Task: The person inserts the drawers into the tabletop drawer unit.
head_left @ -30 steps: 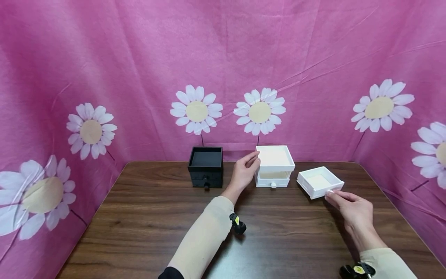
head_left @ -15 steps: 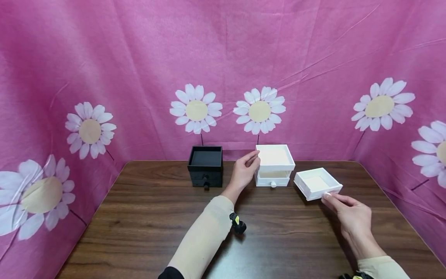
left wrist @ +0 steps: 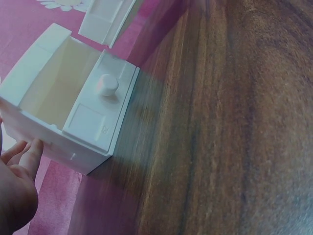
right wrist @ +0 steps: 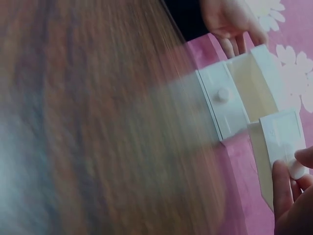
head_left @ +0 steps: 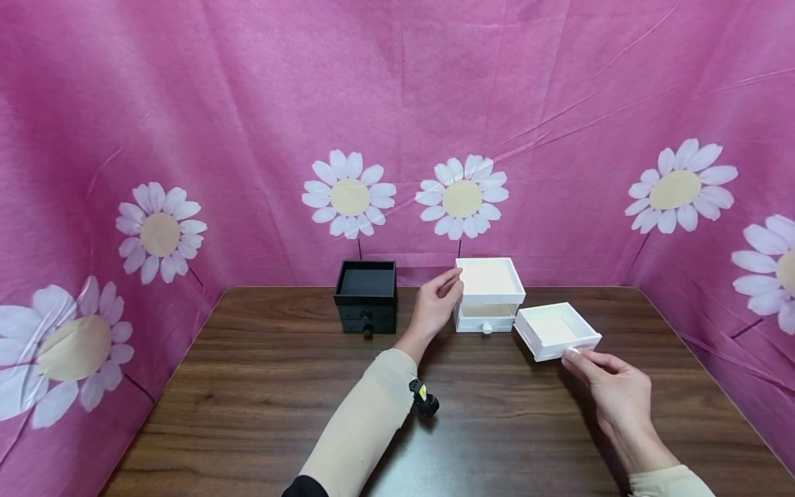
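A small white drawer box (head_left: 488, 300) stands at the back of the table, its lower drawer (left wrist: 100, 100) in place and its upper slot an open gap. My left hand (head_left: 431, 304) rests fingers against the box's left side, near the top. My right hand (head_left: 615, 393) pinches the round knob (right wrist: 296, 170) of a white drawer (head_left: 555, 331) pulled free of the box. This drawer is held tilted just right of the box and in front of it, and its inside holds nothing visible.
A black drawer box (head_left: 366, 297) with round knobs stands left of the white one. The brown wooden table (head_left: 279, 400) meets a pink flowered cloth (head_left: 397, 103) behind and at both sides.
My right hand has carried the white drawer leftward and slightly toward me, closer to the white box. The left hand and both boxes have stayed in place.
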The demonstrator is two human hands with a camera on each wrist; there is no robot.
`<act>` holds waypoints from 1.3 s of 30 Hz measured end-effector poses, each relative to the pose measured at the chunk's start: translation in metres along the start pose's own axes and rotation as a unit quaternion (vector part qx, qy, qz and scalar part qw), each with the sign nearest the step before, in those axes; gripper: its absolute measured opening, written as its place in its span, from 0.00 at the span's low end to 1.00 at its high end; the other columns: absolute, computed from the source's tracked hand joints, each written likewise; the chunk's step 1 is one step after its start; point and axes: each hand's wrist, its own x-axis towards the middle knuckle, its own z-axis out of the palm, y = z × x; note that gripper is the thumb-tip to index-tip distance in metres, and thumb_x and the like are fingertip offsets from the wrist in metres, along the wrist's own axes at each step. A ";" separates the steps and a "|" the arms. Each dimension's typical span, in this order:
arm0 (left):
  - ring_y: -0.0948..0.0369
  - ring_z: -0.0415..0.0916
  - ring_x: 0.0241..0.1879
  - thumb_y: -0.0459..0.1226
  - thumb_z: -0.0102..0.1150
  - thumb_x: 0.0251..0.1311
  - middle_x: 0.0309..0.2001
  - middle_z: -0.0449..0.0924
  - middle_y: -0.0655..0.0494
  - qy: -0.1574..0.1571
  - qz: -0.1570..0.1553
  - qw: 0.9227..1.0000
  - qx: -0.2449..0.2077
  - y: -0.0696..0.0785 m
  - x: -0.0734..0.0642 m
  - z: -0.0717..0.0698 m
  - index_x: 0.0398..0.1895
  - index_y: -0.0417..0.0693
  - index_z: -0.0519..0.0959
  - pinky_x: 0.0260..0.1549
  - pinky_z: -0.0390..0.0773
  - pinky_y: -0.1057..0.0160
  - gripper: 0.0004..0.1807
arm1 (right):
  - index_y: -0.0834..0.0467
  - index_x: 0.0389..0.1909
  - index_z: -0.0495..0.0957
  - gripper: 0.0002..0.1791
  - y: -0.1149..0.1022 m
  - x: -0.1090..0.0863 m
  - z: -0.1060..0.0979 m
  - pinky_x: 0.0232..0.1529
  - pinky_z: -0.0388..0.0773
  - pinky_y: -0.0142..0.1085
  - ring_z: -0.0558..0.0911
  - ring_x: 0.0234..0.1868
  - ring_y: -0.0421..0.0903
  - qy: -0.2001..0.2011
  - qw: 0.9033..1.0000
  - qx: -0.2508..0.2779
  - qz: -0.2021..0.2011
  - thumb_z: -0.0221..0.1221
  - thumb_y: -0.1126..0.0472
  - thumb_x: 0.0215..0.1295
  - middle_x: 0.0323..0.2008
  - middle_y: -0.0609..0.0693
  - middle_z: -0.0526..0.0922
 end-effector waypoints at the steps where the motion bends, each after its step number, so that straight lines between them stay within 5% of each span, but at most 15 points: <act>1: 0.50 0.83 0.68 0.36 0.63 0.76 0.66 0.85 0.42 0.001 0.000 1.000 0.001 0.000 0.000 0.000 0.67 0.45 0.84 0.65 0.84 0.61 0.20 | 0.58 0.30 0.93 0.11 0.001 -0.001 0.001 0.37 0.91 0.31 0.93 0.28 0.41 0.000 1.000 -0.002 -0.001 0.72 0.78 0.61 0.27 0.45 0.92; 39: 0.48 0.82 0.68 0.33 0.62 0.75 0.66 0.84 0.39 -0.002 0.007 1.000 -0.020 -0.001 0.000 0.002 0.67 0.39 0.83 0.63 0.84 0.65 0.20 | 0.63 0.29 0.91 0.07 0.021 -0.032 0.046 0.32 0.89 0.27 0.91 0.25 0.39 0.019 0.999 -0.036 -0.033 0.74 0.78 0.58 0.23 0.45 0.91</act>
